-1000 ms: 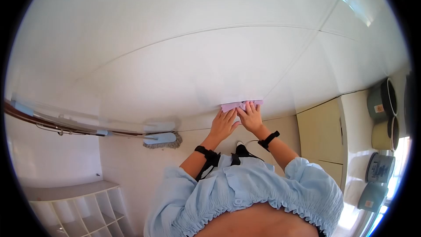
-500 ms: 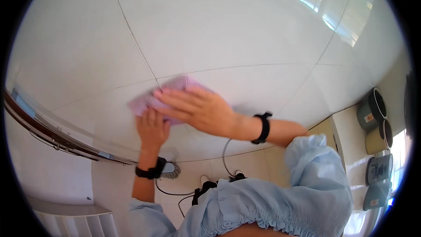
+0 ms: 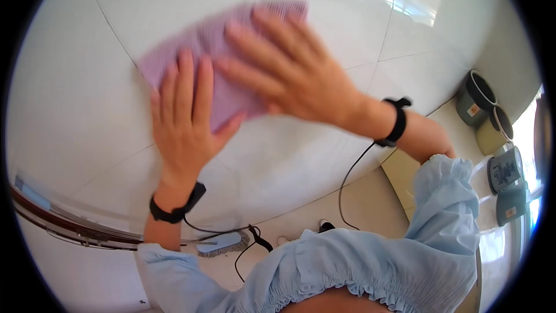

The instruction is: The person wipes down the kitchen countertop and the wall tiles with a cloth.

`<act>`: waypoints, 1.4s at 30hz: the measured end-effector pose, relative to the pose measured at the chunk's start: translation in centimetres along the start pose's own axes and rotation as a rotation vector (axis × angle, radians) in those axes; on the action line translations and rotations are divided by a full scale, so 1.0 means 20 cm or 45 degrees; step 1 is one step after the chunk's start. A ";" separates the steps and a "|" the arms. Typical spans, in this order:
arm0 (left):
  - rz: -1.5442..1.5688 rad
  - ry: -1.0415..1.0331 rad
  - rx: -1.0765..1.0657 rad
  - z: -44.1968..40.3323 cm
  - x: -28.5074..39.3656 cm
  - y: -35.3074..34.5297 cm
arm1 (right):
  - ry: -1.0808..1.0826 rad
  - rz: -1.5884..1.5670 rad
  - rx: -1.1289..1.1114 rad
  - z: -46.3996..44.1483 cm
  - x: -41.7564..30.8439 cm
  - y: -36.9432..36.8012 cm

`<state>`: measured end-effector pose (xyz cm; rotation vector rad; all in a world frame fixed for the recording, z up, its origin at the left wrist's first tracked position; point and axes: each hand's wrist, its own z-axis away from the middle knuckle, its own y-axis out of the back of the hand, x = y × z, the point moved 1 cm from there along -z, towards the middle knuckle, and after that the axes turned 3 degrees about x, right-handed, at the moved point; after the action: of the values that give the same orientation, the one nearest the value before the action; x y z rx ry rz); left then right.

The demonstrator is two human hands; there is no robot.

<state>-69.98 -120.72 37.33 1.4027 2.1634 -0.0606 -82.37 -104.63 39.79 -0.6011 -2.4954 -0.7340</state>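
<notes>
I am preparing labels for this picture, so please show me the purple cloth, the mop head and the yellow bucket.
Purple cloth point(image 3: 229, 97), head view: uncovered patch of its lower part.
Mop head point(image 3: 223, 244), head view: its light blue top.
Yellow bucket point(image 3: 490, 138), head view: its outer wall.

The pink cloth point(image 3: 231, 95) has moved up the wall point(image 3: 284, 159).

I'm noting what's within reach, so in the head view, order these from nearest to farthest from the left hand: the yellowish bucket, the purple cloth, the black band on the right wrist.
From the left hand:
1. Purple cloth: under its fingers.
2. Black band: off to the right, on the other wrist.
3. Yellowish bucket: farther right, beyond that band.
</notes>
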 end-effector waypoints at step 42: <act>-0.355 -0.406 0.209 -0.38 -0.42 -0.01 | 0.264 0.037 0.517 -0.40 0.28 -0.21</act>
<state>-70.90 -125.27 47.52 1.0783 2.1004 -0.5397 -86.47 -111.01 47.19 -0.3896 -2.3405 -0.2483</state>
